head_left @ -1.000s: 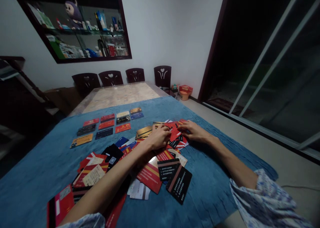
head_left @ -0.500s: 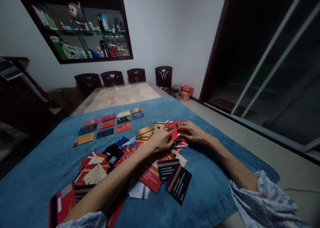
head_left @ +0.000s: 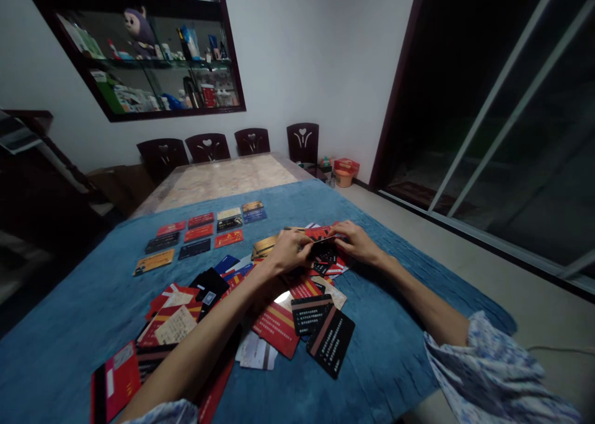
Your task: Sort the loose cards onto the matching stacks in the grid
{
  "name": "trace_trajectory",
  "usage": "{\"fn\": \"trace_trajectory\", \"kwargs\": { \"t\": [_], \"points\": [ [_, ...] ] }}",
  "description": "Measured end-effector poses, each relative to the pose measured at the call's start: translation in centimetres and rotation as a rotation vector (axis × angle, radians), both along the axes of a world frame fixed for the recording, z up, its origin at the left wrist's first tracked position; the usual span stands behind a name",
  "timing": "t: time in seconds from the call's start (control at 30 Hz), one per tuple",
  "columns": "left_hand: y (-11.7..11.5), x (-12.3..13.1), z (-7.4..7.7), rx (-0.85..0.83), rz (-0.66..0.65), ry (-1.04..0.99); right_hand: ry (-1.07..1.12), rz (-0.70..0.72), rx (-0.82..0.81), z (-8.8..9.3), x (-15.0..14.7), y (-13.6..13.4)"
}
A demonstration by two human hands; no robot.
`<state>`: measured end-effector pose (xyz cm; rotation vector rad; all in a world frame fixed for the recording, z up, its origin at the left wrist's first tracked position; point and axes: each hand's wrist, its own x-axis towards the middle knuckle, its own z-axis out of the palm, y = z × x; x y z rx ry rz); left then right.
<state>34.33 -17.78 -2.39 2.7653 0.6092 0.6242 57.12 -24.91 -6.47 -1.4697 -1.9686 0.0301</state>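
Both my hands hold one red card (head_left: 321,232) a little above a loose heap of cards (head_left: 297,287) on a blue cloth (head_left: 385,349). My left hand (head_left: 287,251) pinches the card's left end with its fingers closed. On the card's right end my right hand (head_left: 356,241) grips in the same way. Red, black, blue and gold cards lie scattered under and in front of my forearms. Farther back on the left, several cards (head_left: 199,230) lie face up in neat rows.
The cloth covers the near half of a long table; its bare marbled top (head_left: 223,177) runs back to several dark chairs (head_left: 251,140). A glass wall cabinet (head_left: 144,52) hangs at the back left. Dark sliding glass doors (head_left: 511,120) fill the right side. Small buckets (head_left: 344,171) stand on the floor.
The red card has come up off the heap, held now between both hands. Before, both hands rested low on the cards.
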Motion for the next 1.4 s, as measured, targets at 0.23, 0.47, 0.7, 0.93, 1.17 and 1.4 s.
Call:
{"fn": "trace_trajectory", "kwargs": {
  "t": [0.23,0.47,0.7,0.93,1.17,1.4],
  "points": [
    [1.2,-0.4,-0.7,0.01,0.066,-0.026,0.103,-0.113,0.003,-0.9,-0.9,0.8],
    [1.2,-0.1,-0.9,0.0,0.08,-0.023,0.071,-0.154,-0.002,-1.5,-1.0,1.0],
    [1.0,-0.1,-0.8,-0.033,0.086,-0.017,0.093,-0.144,0.062,-2.0,-1.2,1.1],
    [0.6,-0.1,-0.7,-0.03,0.135,0.005,0.056,-0.137,0.083,-1.8,-1.5,0.9],
    [0.1,-0.3,-0.8,0.006,0.169,0.034,0.025,-0.122,0.123,-1.3,-2.0,0.5],
    [0.0,-0.7,-0.4,0.026,0.228,0.058,-0.105,-0.103,0.181,-0.7,-2.7,0.2]
  ]
}}
